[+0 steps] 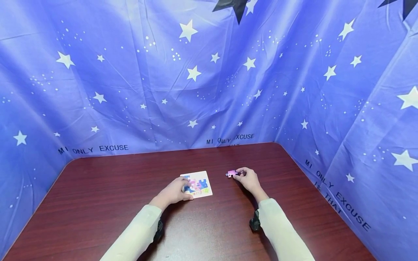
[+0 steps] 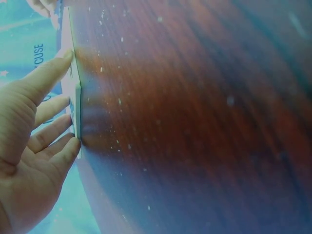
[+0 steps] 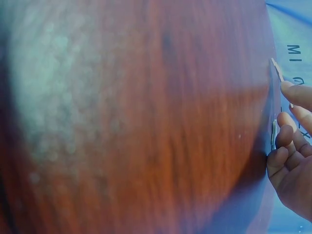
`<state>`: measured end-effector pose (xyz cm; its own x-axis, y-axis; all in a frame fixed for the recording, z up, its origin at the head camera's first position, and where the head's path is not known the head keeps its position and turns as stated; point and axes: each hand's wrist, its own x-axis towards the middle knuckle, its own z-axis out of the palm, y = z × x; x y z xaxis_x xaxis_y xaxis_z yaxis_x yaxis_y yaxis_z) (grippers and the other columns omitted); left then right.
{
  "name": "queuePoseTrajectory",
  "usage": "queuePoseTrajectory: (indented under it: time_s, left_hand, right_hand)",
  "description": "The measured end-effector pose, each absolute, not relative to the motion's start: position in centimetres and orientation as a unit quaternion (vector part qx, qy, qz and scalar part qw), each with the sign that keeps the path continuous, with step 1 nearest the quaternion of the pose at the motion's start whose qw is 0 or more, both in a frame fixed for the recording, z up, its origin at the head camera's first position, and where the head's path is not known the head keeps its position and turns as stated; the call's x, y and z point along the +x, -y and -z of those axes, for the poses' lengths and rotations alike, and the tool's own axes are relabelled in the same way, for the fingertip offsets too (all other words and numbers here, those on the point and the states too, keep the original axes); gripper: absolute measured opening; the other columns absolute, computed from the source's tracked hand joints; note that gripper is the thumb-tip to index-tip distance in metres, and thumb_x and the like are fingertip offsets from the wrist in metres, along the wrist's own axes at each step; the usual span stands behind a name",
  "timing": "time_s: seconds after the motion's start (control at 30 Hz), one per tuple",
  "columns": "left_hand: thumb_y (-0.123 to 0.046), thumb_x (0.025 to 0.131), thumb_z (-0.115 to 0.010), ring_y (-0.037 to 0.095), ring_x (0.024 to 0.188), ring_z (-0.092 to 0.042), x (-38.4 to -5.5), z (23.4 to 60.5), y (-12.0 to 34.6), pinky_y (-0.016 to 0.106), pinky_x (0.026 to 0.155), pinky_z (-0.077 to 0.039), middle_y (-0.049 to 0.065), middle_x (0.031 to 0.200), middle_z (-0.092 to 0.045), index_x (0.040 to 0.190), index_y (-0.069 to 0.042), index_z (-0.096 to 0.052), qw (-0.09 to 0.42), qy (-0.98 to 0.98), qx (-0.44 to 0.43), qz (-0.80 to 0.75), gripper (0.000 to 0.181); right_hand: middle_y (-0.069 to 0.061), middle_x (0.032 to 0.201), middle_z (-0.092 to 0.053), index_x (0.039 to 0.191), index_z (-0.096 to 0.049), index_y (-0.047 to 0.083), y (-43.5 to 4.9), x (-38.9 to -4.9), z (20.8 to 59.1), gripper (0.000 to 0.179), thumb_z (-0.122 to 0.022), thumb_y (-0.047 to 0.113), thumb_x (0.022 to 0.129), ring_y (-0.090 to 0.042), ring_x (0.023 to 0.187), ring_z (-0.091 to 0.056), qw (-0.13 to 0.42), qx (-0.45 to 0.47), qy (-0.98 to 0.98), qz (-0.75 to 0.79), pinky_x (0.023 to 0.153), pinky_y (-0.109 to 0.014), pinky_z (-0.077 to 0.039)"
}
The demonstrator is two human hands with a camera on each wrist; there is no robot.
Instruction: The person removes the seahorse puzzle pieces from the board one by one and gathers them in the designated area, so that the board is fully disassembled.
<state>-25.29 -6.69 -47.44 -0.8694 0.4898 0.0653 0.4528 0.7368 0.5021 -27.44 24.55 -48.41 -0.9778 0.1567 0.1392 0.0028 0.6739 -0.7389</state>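
A square jigsaw board (image 1: 209,191) with a white border lies on the table, its picture partly filled with pink, blue and yellow-green pieces. My left hand (image 1: 174,190) rests at the board's left side, thumb near the front edge and the other fingers spread fairly straight over it. In the left wrist view, the fingertips touch the board's edge (image 2: 78,112). To the right of the board, my right hand (image 1: 249,180) pinches a pink puzzle piece (image 1: 231,173) between thumb and finger. Another thin piece (image 3: 273,134) is by its lower fingers in the right wrist view, partly hidden.
The dark reddish wooden table (image 1: 215,232) extends around both hands. A blue curtain (image 1: 130,90) with white stars and printed words stands along its back and sides. A black wrist device (image 1: 254,222) sits at the right sleeve.
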Motion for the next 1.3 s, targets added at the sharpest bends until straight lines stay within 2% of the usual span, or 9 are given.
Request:
queuePoseTrajectory:
  time_s: [0.3,0.77,0.9,1.1,1.3]
  left_hand:
    - [-0.027,0.071,-0.080,0.031,0.118,-0.051,-25.26,47.38,6.68,0.042,0.103,-0.039,0.016,0.122,-0.058,0.104,-0.001,-0.067,0.035,-0.931,0.256,-0.259,0.045]
    - [-0.027,0.071,-0.081,0.031,0.118,-0.051,-25.34,47.57,6.73,0.041,0.102,-0.040,0.016,0.122,-0.058,0.104,0.000,-0.067,0.033,-0.930,0.259,-0.257,0.044]
    - [-0.026,0.071,-0.080,0.031,0.117,-0.052,-25.27,47.56,6.72,0.040,0.102,-0.040,0.016,0.122,-0.058,0.104,0.000,-0.067,0.036,-0.930,0.257,-0.262,0.043]
    - [-0.025,0.071,-0.080,0.031,0.118,-0.051,-25.24,47.40,6.73,0.041,0.102,-0.040,0.016,0.122,-0.057,0.104,0.000,-0.067,0.034,-0.928,0.259,-0.264,0.044]
    - [-0.026,0.071,-0.080,0.032,0.119,-0.050,-25.28,47.38,6.73,0.041,0.103,-0.039,0.016,0.123,-0.057,0.106,0.000,-0.067,0.038,-0.930,0.257,-0.260,0.045]
  right_hand:
    - [-0.003,0.068,-0.057,0.095,-0.068,0.002,-24.86,-27.40,48.38,0.025,-0.076,0.015,0.075,-0.011,0.062,-0.048,0.093,-0.041,0.908,-0.406,0.059,-0.024,-0.039]
    - [0.003,0.062,-0.046,0.097,-0.068,0.001,-24.80,-27.58,48.54,0.026,-0.075,0.015,0.076,-0.010,0.060,-0.043,0.077,-0.049,0.907,-0.410,0.056,-0.022,-0.035]
    - [0.002,0.065,-0.050,0.098,-0.068,0.004,-24.76,-27.58,48.50,0.026,-0.074,0.020,0.077,-0.012,0.062,-0.046,0.070,-0.062,0.916,-0.390,0.057,-0.024,-0.035]
    - [-0.001,0.077,-0.060,0.100,-0.070,0.013,-24.62,-27.70,48.39,0.027,-0.073,0.029,0.078,-0.016,0.074,-0.054,0.063,-0.081,0.932,-0.346,0.061,-0.028,-0.036]
    - [-0.001,0.082,-0.063,0.104,-0.070,0.016,-24.60,-27.82,48.29,0.030,-0.072,0.032,0.080,-0.018,0.079,-0.057,0.051,-0.085,0.939,-0.330,0.065,-0.033,-0.038]
